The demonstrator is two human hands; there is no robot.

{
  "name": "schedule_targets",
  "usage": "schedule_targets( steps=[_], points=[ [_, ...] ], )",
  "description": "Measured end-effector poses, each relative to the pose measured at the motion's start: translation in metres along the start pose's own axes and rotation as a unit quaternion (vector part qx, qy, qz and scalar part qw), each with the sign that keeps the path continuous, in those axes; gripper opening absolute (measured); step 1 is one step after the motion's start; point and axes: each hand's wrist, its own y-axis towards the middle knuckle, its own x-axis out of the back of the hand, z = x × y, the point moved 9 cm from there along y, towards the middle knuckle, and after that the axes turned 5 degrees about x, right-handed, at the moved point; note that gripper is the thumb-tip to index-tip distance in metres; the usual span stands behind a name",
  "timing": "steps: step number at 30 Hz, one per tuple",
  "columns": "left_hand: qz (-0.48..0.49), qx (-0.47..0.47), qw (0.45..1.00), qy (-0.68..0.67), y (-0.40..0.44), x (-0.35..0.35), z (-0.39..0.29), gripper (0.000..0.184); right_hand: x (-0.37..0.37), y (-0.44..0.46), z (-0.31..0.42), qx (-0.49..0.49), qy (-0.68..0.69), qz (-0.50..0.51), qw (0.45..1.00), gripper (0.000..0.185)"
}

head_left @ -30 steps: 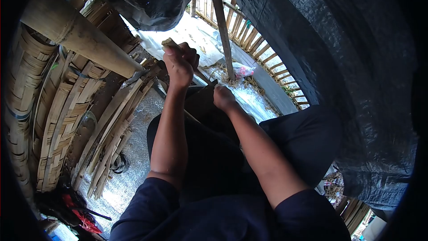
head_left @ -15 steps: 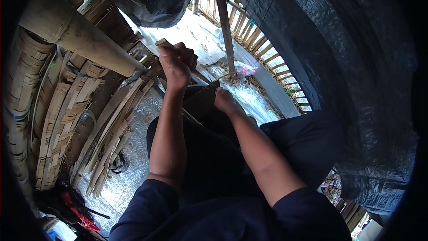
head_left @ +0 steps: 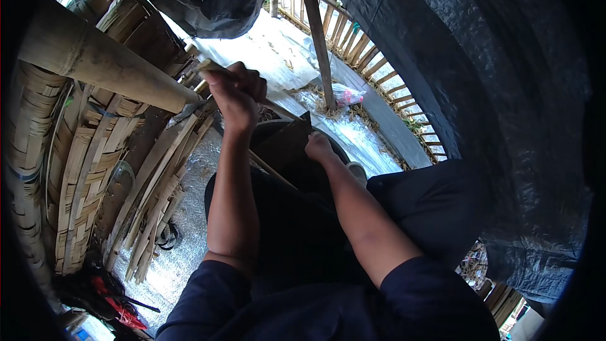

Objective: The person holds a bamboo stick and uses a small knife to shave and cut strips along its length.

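"Closer to the bamboo beam than a second ago: the left grip has slid leftward, bringing the stick along."

"Is it closed?"

"Yes, wrapped round the stick, which slants from an end poking out above the thumb down to the dark panel's upper corner."

"And the right grip?"

"Closed too, fingers curled at the panel's right edge. I can't tell how firmly they hold it. It has hardly moved."

"Where's the panel?"

"Tilted, between the forearms and just beyond the lap. A thin strip slants just below it."

"What's around?"

"Long slats lean in a bunch on the left, beside silvery sheeting. Ahead, a plastic bag lies by the pole's foot."
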Motion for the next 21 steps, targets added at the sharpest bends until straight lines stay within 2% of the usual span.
schedule_targets(
  steps=[3,5,8,12,14,16,18,20,21],
  points=[
    [-0.048,-0.022,0.998,-0.015,0.008,0.018,-0.001,0.069,0.044,-0.014,0.026,-0.039,0.065,-0.134,0.988,0.027],
    [-0.055,-0.035,0.998,-0.001,0.008,0.015,-0.004,0.067,0.062,-0.026,0.073,0.034,0.084,-0.175,0.980,0.026],
    [-0.070,-0.042,0.996,0.025,0.005,0.012,-0.009,0.067,0.060,-0.038,0.116,0.056,0.130,-0.237,0.961,0.025],
    [-0.079,-0.040,0.996,-0.025,0.004,0.024,-0.007,0.066,0.042,-0.025,0.076,0.078,0.107,-0.214,0.968,0.022],
    [-0.023,-0.040,0.999,-0.010,0.002,0.008,-0.007,0.066,0.010,-0.006,0.029,0.053,0.060,-0.174,0.981,0.020],
    [-0.010,-0.036,0.999,-0.003,0.006,0.003,-0.005,0.066,0.021,-0.004,0.042,0.066,0.088,-0.188,0.976,0.020],
    [-0.102,-0.057,0.993,0.003,0.009,0.019,-0.009,0.067,0.028,-0.013,0.064,0.069,0.118,-0.193,0.972,0.021],
    [-0.122,-0.064,0.990,0.007,0.011,0.031,-0.014,0.067,0.057,-0.030,0.113,0.124,0.162,-0.239,0.949,0.022],
    [-0.145,-0.053,0.988,0.012,0.010,0.039,-0.018,0.066,0.051,-0.026,0.113,0.112,0.160,-0.219,0.956,0.023]
  ],
)
